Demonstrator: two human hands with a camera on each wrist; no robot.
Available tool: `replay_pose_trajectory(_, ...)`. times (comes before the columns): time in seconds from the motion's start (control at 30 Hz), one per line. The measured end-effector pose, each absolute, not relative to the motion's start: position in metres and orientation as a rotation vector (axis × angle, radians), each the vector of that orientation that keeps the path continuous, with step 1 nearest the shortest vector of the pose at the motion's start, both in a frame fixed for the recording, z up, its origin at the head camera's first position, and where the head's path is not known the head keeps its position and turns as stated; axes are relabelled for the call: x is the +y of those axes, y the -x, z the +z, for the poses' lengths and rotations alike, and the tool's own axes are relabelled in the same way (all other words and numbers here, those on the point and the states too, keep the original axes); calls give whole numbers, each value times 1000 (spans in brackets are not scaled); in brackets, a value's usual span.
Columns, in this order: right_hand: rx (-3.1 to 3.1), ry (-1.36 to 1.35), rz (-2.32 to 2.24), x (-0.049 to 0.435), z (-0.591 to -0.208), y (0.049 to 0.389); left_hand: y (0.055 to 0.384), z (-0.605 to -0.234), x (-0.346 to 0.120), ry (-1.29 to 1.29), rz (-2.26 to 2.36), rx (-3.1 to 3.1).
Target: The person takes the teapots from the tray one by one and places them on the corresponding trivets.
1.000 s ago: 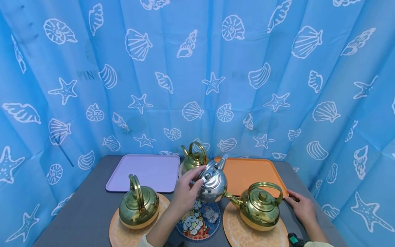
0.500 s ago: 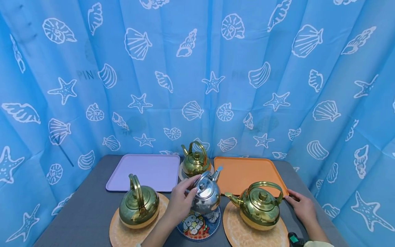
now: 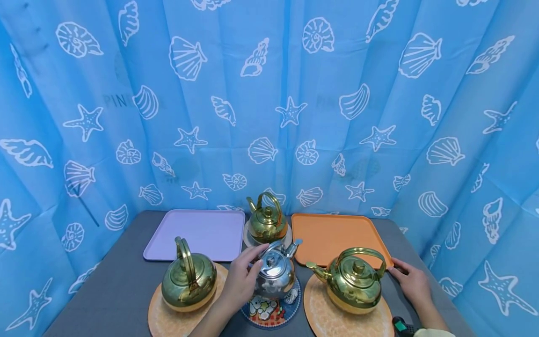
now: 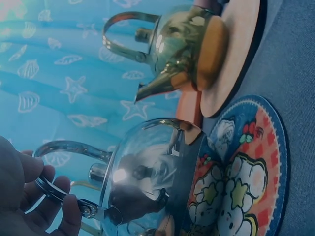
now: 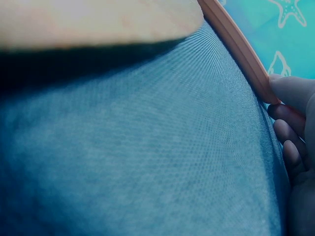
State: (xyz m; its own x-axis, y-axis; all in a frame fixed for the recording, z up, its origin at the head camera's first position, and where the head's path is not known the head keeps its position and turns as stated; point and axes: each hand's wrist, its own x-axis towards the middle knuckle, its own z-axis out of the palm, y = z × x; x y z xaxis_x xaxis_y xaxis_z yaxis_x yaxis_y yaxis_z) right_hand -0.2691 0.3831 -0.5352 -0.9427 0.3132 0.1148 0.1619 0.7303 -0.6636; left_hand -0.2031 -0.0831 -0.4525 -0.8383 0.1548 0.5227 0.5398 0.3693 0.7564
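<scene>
My left hand [image 3: 242, 283] grips the handle of a shiny silver kettle [image 3: 274, 276]. In the left wrist view, the fingers curl round the handle [image 4: 71, 147]. The silver kettle stands over a round blue cartoon placemat [image 3: 275, 320]; whether its base touches the mat, I cannot tell. At the right, my right hand [image 3: 412, 283] pinches the near right corner of an orange tray [image 3: 337, 236], thumb on the rim and fingers below, as the right wrist view shows. A gold kettle [image 3: 355, 285] sits between that hand and the silver kettle.
Another gold kettle [image 3: 189, 281] rests on a round tan mat [image 3: 157, 309] at the left. Behind the silver kettle stands a third gold kettle [image 3: 266, 224]. A lilac tray [image 3: 195, 234] lies back left. The right gold kettle's tan mat [image 3: 337, 323] is near the front.
The silver kettle has come down and left in my left hand, from near the orange tray to over the cartoon placemat. My right hand has stayed at the tray corner.
</scene>
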Motion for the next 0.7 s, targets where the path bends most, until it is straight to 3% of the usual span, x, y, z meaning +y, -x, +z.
replay_pose_trajectory(0.7,-2711,310,1162,383,-529,264,206,-438,-99,614,-1280,-2435)
